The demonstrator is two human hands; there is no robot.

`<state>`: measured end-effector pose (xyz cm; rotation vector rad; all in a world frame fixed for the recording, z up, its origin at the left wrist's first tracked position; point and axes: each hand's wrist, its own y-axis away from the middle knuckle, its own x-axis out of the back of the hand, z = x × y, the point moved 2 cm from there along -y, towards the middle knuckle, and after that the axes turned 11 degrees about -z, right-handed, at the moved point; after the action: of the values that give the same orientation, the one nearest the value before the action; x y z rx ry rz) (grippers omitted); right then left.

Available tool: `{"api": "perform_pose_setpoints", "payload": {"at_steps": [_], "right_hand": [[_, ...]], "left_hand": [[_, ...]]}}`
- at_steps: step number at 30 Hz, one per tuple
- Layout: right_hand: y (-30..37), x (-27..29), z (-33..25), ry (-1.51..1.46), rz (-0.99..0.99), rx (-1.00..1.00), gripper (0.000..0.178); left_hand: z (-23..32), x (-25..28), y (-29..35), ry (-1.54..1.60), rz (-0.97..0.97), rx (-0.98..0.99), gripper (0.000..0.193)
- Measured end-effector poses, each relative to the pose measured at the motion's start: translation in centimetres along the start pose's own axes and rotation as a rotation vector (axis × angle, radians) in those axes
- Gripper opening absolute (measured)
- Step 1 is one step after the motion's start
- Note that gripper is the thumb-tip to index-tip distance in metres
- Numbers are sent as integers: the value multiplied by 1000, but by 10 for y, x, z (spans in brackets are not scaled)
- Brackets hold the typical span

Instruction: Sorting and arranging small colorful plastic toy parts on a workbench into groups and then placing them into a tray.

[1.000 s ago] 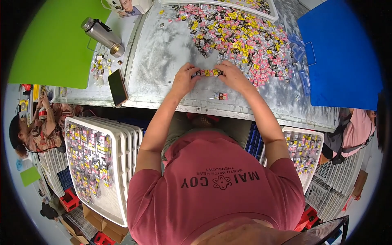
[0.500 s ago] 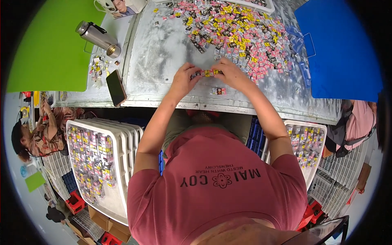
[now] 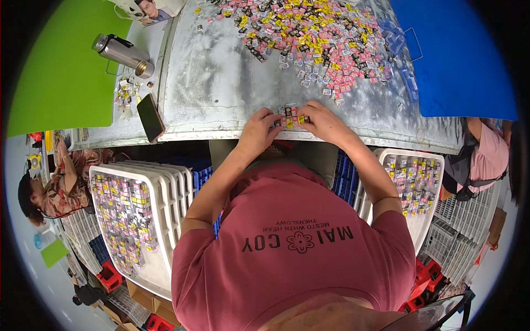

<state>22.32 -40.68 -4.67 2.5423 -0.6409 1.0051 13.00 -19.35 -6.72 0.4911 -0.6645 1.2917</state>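
From where I stand, the left hand (image 3: 257, 132) and right hand (image 3: 327, 123) pinch opposite ends of a row (image 3: 292, 121) of blocks by the table's (image 3: 204, 102) near edge, seemingly light, stiff, apt to buckle mid-row, best squeezed endwise.

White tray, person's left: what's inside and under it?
The tray holds small pink, yellow and black pieces, with a bare patch. Under it, more white trays show their edges; their insides are covered.

The shirt (image 3: 292, 270) is dusky red, short-sleeved — black lettering (image 3: 342, 233), flower motif (image 3: 300, 242) — the trousers (image 3: 322, 160) perhaps olive.
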Motion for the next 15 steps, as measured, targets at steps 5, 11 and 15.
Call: {"api": "perform_pose_setpoints", "payload": {"at_steps": [5,11,15], "right_hand": [[-3,2,8,-17,-3,2,27],[-10,6,14,-60,-12,53,23],[-10,3,20,-207,2,25,18]], "left_hand": [[-1,3,-3,6,7,22,25],[-8,6,-9,28,3,61,27],[-12,4,-8,2,7,61,26]]}}
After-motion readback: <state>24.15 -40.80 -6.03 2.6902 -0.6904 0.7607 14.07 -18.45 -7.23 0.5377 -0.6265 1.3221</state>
